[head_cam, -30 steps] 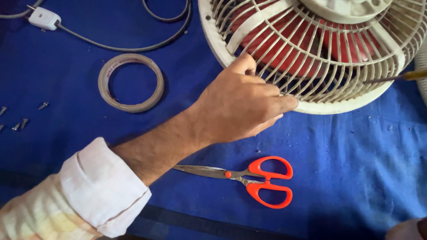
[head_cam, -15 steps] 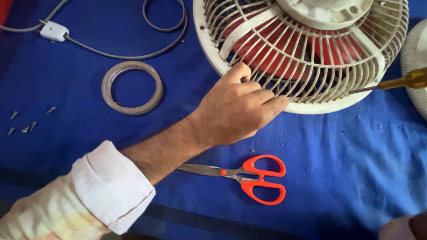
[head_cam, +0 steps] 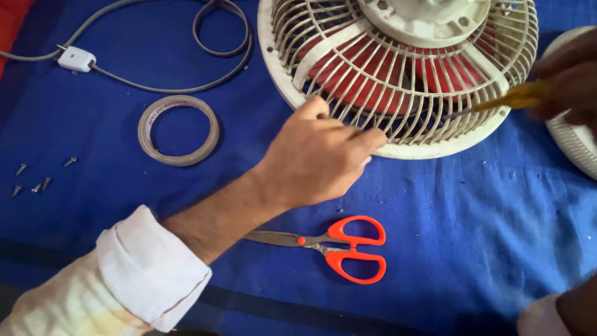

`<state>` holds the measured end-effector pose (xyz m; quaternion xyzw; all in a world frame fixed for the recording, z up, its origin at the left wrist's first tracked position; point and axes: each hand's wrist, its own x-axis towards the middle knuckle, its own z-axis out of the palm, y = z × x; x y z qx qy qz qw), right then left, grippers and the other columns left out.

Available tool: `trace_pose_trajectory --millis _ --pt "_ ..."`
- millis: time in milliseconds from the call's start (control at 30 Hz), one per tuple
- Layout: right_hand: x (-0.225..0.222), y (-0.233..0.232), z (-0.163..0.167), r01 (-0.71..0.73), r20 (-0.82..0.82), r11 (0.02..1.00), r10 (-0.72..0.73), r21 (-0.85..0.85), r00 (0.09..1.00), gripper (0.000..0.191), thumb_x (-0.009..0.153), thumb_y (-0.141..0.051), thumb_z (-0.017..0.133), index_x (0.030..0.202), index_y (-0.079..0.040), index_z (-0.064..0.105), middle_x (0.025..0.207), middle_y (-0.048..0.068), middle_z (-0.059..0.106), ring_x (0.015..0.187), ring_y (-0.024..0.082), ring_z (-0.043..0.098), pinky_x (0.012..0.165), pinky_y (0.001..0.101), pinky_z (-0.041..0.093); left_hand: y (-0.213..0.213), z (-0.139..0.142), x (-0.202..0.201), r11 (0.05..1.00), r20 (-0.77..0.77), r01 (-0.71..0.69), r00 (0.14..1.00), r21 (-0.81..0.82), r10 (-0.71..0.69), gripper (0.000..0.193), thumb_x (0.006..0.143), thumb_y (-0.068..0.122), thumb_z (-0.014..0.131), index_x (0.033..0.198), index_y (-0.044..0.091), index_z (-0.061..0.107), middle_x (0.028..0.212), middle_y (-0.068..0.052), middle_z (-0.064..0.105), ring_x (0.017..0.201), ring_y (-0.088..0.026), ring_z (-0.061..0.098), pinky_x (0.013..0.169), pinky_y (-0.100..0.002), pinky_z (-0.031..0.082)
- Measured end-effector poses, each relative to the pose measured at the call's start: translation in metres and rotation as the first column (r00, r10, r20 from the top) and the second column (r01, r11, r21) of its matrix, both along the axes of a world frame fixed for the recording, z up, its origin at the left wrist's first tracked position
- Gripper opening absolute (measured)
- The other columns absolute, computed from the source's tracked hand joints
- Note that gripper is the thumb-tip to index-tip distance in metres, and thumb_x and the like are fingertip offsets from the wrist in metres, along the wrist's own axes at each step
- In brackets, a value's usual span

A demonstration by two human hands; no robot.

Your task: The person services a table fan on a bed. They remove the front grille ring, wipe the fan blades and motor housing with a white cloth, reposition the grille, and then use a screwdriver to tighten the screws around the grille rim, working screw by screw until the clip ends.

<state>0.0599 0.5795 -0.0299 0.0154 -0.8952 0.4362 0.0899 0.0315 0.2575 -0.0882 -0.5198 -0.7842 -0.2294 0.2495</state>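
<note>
**Head view: both hands at the fan guard**

Head camera looks down on a cream fan guard [head_cam: 398,81] with red blades behind its ribs, lying on a blue cloth [head_cam: 485,224]. On the guard's near rim rests the left hand [head_cam: 320,158], its grip curled onto the ribs. At the guard's right edge the right hand [head_cam: 569,78], blurred, pinches a yellow-handled screwdriver [head_cam: 513,98] that pokes into the ribs. Below the guard lie orange-handled scissors [head_cam: 342,247]; left of it, a tape roll [head_cam: 178,130], a grey cord [head_cam: 155,81] and small screws [head_cam: 34,177].
</note>
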Motion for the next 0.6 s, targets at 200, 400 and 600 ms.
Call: trace_pose_trajectory --millis 200,400,600 --pt "0.035 -0.010 0.003 -0.210 0.034 0.976 0.212 -0.051 0.977 0.023 0.101 -0.010 0.056 0.122 -0.002 0.060 0.127 0.014 0.069 0.110 0.021 0.072 0.097 0.0347 0.059 -0.031 0.013 -0.024 0.985 0.153 0.070 0.984 0.161 -0.094 0.034 0.089 0.023 0.083 0.117 0.019 0.063 0.085 0.012 0.071 0.085 -0.008 0.070 0.085 -0.037 0.036" --pt "0.043 -0.057 0.022 -0.122 0.148 0.990 0.131 -0.071 0.980 0.022 0.101 -0.007 0.054 0.123 -0.003 0.054 0.127 0.017 0.073 0.107 0.023 0.076 0.094 0.0347 0.060 -0.033 0.010 -0.031 0.985 0.236 0.045 0.968 0.167 -0.085 0.032 0.088 0.023 0.084 0.115 0.023 0.066 0.092 0.014 0.070 0.089 -0.007 0.065 0.087 -0.035 0.039" --pt "0.037 -0.064 0.019 -0.167 0.142 0.986 0.170 -0.030 0.975 0.019 0.101 -0.006 0.054 0.119 -0.001 0.055 0.123 0.019 0.073 0.106 0.024 0.076 0.094 0.0342 0.062 -0.033 0.010 -0.030 0.986 0.278 0.023 0.958 0.162 -0.068 0.031 0.086 0.020 0.082 0.113 0.022 0.068 0.092 0.015 0.071 0.087 -0.007 0.065 0.085 -0.034 0.039"
